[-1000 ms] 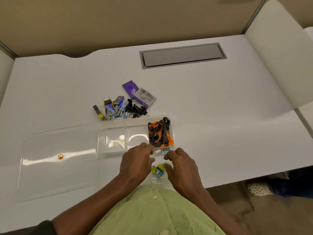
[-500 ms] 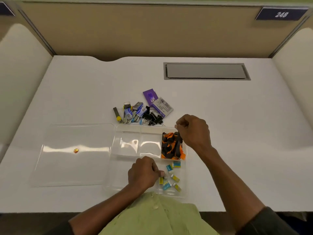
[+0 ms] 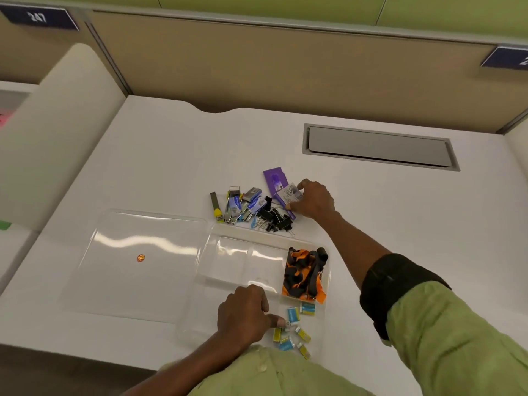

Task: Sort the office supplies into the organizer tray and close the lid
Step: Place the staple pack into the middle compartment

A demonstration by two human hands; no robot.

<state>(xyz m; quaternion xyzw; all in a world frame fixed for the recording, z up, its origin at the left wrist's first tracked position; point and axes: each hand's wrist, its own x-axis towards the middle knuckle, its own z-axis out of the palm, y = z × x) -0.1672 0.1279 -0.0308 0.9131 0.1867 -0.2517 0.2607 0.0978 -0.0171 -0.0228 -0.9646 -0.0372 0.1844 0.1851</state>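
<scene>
White label packet point(image 3: 291, 194) sits pinched in your right hand point(image 3: 314, 200) — lift it clear of the binder clips point(image 3: 275, 220); left hand point(image 3: 243, 315), curled, steadies the organizer tray point(image 3: 208, 252).

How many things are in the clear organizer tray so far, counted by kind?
Small yellow and blue packets: 6 visible, in the near compartment
Orange-and-black lanyard bundle: 1, in the right-hand compartment
Total in the tray: 7
The left hand rests over the near compartment and may hide more.
</scene>
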